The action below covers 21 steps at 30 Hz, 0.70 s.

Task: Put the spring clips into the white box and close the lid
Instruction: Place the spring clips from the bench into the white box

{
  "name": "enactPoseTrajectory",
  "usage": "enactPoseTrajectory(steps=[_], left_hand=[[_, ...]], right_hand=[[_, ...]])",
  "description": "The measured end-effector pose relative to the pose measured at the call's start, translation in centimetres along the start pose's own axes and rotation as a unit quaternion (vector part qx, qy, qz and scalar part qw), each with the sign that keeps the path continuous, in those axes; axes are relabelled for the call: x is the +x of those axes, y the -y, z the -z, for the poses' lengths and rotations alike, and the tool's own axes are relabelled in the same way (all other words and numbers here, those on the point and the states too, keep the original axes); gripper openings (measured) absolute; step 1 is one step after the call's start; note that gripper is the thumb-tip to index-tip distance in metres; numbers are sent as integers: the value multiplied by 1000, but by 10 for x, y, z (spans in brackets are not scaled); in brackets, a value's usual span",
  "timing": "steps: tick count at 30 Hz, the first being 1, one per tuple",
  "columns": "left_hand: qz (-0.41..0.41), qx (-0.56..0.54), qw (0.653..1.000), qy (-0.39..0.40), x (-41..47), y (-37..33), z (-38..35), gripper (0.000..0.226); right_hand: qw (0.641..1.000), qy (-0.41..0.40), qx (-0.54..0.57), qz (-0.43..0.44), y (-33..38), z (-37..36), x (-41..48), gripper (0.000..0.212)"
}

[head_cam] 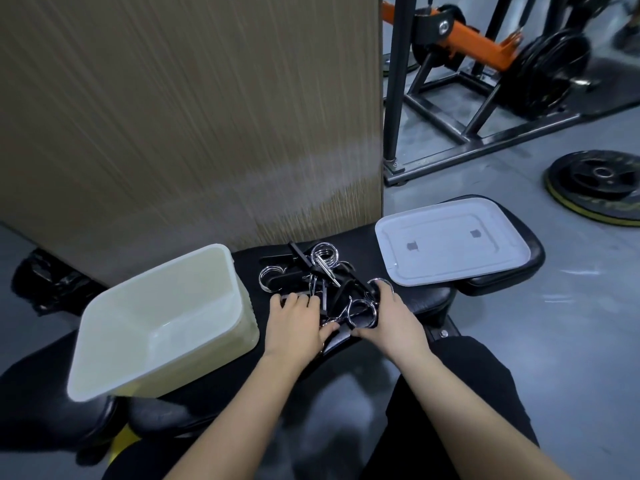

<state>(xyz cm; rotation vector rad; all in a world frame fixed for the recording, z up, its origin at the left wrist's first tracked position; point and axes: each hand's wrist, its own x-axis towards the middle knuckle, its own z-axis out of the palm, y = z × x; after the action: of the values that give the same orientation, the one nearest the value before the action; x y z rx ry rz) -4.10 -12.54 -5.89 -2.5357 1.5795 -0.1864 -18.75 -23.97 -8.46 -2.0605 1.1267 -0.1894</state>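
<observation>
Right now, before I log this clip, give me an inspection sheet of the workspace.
Surface: black padded bench, carrying everything.
Job's things: white box open and empty, on the left; lid off, lying flat on the right; pile of spring clips between them, chrome coils with black handles, none boxed yet.
Clutter: black bag-like bundle on the floor by the wall, too dark to identify.
Grippers: left hand and right hand both on the near edge of the pile; whether either has closed on a clip cannot be told.
Cables: nothing seen.
Surroundings: ribbed tan wall panel; weight plate on grey floor; black and orange gym machine.
</observation>
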Motion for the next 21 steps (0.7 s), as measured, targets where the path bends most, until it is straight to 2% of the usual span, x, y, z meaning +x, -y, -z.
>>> enactPoseTrajectory(steps=[5,8,11,14,16,18,21], left_hand=[[-27,-65,997,-30,-1,7,-13,43],[-36,-129,989,-60,-6,11,-12,53],[18,-163,979,-119,-22,10,-12,76],[51,-206,963,-167,-39,9,-22,67],[54,-220,965,-136,-47,9,-33,55],[47,-212,974,-59,-52,7,-41,46],[30,-150,988,0,-56,3,-49,33]], right_hand=[[1000,-18,-13,-14,5,-2,-1,100],[999,-24,-32,-8,9,-4,-4,87],[999,-38,-30,-2,12,-4,-7,79],[998,-62,-24,14,13,-2,-11,69],[997,-59,-48,28,11,-2,-12,56],[993,-32,-107,40,7,-5,-13,41],[987,18,-157,32,4,-11,-13,29]])
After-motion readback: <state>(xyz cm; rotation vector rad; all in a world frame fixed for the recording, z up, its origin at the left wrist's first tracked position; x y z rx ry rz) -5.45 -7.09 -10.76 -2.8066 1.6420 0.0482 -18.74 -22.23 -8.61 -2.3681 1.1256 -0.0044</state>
